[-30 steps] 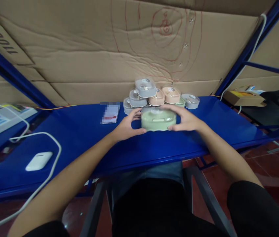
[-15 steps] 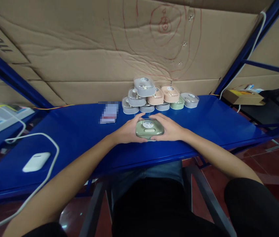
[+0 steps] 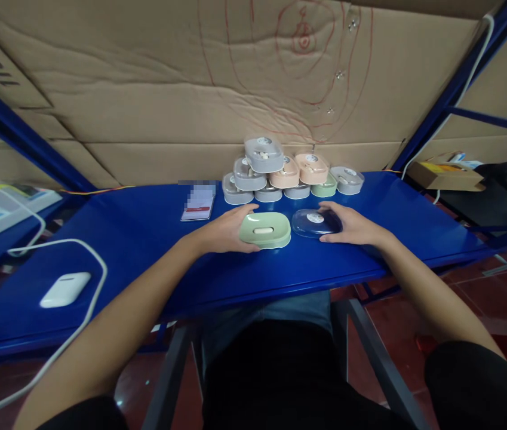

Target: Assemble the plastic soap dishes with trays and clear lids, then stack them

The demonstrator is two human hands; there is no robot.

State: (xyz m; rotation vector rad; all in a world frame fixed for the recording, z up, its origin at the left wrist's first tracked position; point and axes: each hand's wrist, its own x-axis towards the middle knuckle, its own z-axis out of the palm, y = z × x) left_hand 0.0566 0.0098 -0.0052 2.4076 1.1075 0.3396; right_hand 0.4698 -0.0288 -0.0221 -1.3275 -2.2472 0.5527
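Note:
My left hand (image 3: 232, 230) grips the left end of a light green soap dish (image 3: 275, 237), an oval box with a pale oblong piece in its middle. It is uncovered and rests on the blue table. My right hand (image 3: 352, 225) holds the right end of the clear lid (image 3: 307, 222), thumb and fingers on its two long sides. The lid bears a round white sticker and lies to the right of the green dish, a small gap apart. I cannot tell whether the lid touches the table.
Behind my hands, lidded boxes in grey, peach (image 3: 311, 170) and green stand stacked against the cardboard wall (image 3: 146, 89). A phone (image 3: 198, 203) lies left of the stack. A white earphone case (image 3: 65, 289) and a white cable (image 3: 101, 280) are on the left of the blue table (image 3: 137, 209).
The clear lid has come off the green soap dish and moved right in my right hand. My left hand has stayed on the dish, which has shifted slightly left.

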